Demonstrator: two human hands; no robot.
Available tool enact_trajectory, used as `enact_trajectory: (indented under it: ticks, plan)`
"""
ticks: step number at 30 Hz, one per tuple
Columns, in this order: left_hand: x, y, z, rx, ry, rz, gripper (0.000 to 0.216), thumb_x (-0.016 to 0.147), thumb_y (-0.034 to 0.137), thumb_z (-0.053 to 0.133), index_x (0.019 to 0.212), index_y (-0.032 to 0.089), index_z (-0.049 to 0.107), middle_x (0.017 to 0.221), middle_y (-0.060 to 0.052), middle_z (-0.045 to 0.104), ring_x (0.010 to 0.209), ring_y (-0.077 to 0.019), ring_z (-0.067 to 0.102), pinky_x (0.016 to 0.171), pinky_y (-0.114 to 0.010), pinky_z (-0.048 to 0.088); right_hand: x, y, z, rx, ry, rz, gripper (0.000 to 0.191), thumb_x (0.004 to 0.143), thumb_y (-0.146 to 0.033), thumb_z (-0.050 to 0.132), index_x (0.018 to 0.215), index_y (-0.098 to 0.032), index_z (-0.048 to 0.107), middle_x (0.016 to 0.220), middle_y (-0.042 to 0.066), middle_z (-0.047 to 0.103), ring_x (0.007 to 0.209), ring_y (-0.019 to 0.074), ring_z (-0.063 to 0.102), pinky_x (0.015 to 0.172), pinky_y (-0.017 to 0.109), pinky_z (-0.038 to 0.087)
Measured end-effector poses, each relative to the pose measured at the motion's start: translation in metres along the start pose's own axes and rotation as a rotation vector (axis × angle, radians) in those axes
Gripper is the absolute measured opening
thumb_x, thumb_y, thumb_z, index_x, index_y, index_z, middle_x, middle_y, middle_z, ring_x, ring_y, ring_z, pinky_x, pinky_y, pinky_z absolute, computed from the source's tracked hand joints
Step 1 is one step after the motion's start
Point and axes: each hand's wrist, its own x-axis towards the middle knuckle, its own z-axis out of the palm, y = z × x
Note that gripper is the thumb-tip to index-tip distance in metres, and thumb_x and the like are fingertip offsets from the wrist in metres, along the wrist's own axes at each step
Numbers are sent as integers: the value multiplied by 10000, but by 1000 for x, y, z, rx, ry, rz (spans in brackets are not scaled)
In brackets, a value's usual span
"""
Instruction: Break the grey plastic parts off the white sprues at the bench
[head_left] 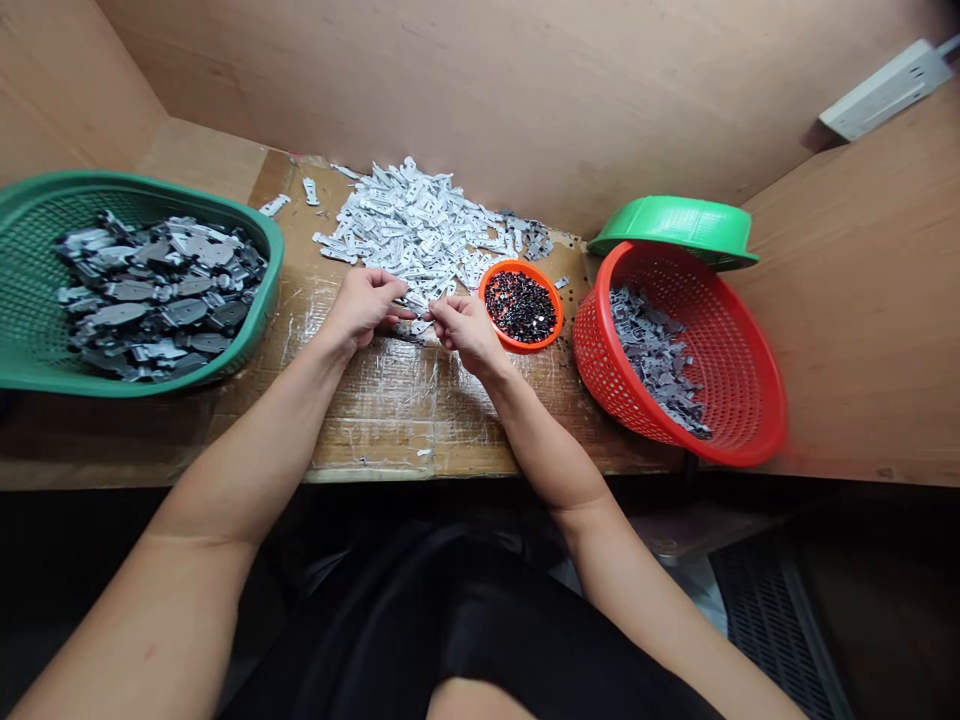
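Note:
Close together over the front of a pile of silver metal pieces (420,220), my two hands nearly meet at the fingertips. Fingers and thumb of my left hand (367,305) are closed on a small silver metal piece (414,300), its outline blending with the pile behind. My right hand (466,328) is pinched at the tip of that piece; a tiny dark bit shows at its fingertips, too small to name. Right beside that hand sits an orange bowl (559,312) full of small shiny black parts (521,305).
A green basket (274,250) at left holds dark and silver assembled parts (165,295). On the right, a red basket (739,400) tilts with grey metal pieces (660,360) inside, before a bright green basket (675,225). Wooden walls enclose the cardboard-covered table (375,420). A power strip (885,90) hangs upper right.

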Motion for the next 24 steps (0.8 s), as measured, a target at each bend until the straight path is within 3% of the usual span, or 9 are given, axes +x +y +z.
enact_trajectory:
  ticks: [9, 15, 20, 24]
  plan:
    - [6, -5, -3, -20, -13, 39, 255, 844, 121, 867, 783, 217, 639, 793, -30, 675, 639, -183, 766, 553, -301, 452, -2, 4, 7, -15, 37, 14, 460, 1054, -461, 845, 725, -207, 647, 526, -76, 531, 432, 67, 352, 438, 226, 267]
    - [6, -6, -5, -11, -34, 45, 256, 850, 161, 877, 798, 225, 634, 791, -36, 673, 693, -193, 786, 549, -280, 464, 3, 16, 7, -71, 112, 18, 447, 1070, -411, 801, 703, -200, 657, 459, -98, 409, 444, 82, 293, 458, 247, 184]
    - [4, -3, -4, -9, -48, 45, 263, 851, 154, 870, 802, 220, 619, 780, -28, 664, 698, -187, 788, 539, -259, 459, 4, 19, 6, -65, 124, 6, 449, 1053, -373, 797, 670, -193, 646, 456, -105, 400, 436, 70, 280, 458, 246, 169]
    - [4, -2, -4, -34, -50, 30, 281, 853, 140, 877, 811, 218, 610, 756, -14, 641, 682, -177, 781, 525, -241, 446, 4, 19, 6, -53, 131, 17, 477, 1014, -445, 852, 666, -203, 633, 439, -109, 399, 408, 65, 283, 439, 239, 160]
